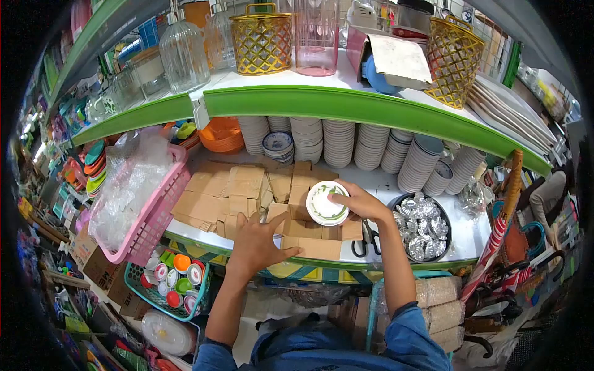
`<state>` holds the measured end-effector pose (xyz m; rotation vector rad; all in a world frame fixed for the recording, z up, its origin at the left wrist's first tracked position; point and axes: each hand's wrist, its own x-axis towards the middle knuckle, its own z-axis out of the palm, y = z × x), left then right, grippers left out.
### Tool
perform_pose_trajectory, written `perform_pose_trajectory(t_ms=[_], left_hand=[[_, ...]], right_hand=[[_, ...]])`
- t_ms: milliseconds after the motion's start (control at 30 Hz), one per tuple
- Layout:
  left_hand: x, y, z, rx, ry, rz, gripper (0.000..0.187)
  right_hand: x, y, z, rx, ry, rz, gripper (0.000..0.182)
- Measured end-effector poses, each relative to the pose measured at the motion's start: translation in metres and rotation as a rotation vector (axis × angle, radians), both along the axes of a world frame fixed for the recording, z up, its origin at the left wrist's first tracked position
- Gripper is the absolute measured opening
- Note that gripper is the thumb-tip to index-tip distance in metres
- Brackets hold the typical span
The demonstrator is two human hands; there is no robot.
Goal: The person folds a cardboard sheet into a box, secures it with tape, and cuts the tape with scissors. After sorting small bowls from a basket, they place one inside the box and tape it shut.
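Note:
A small white bowl with a green leaf pattern (318, 207) is in my right hand (364, 203), the thumb inside it and the fingers at its right edge. Beneath the bowl lie flattened, torn pieces of brown cardboard (207, 190), spread over the white shelf. My left hand (255, 242) rests at the front of the cardboard with its fingers spread apart, left of the bowl. Just right of the cardboard, black-handled scissors (359, 248) lie near the shelf's front edge.
Stacks of small bowls (338, 145) line the back. A dark round pan (393, 203) of foil cups stands right, a pink basket (162, 201) of bubble wrap left. Overhead runs a green-edged shelf (297, 102) with glassware and gold baskets. Below hangs a teal basket (137, 292) of colourful lids.

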<state>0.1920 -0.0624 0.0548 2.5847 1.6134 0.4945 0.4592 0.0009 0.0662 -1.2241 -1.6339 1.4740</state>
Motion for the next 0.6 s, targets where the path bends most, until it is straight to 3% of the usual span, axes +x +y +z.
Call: perform_pose_trajectory(t_ms=[67, 167, 267, 367, 433, 467, 533, 600], left_hand=[[0.003, -0.002, 0.002, 0.031, 0.056, 0.029, 0.080], [0.006, 0.004, 0.007, -0.130, 0.047, 0.043, 0.088], [0.006, 0.014, 0.009, -0.077, 0.070, -0.056, 0.095], [0.012, 0.029, 0.005, 0.012, 0.094, -0.146, 0.102], [0.016, 0.039, 0.002, 0.016, -0.127, -0.403, 0.105], [0.018, 0.039, 0.004, 0.015, -0.128, -0.410, 0.105], [0.021, 0.038, 0.013, -0.236, -0.136, -0.292, 0.112], [0.020, 0.038, 0.014, -0.174, -0.111, -0.304, 0.112]], right_hand=[[-0.002, 0.003, 0.004, -0.046, -0.049, 0.023, 0.039], [0.001, 0.023, -0.016, 0.075, -0.176, 0.124, 0.039], [0.000, 0.032, -0.026, 0.118, -0.093, 0.140, 0.036], [-0.002, 0.030, -0.016, -0.029, -0.155, 0.151, 0.036], [-0.004, 0.029, -0.026, 0.219, -0.003, 0.128, 0.040], [-0.003, 0.028, -0.026, 0.218, -0.004, 0.121, 0.040], [-0.002, 0.028, -0.024, 0.199, 0.018, 0.102, 0.045], [0.000, 0.031, -0.030, 0.182, -0.026, 0.107, 0.043]])
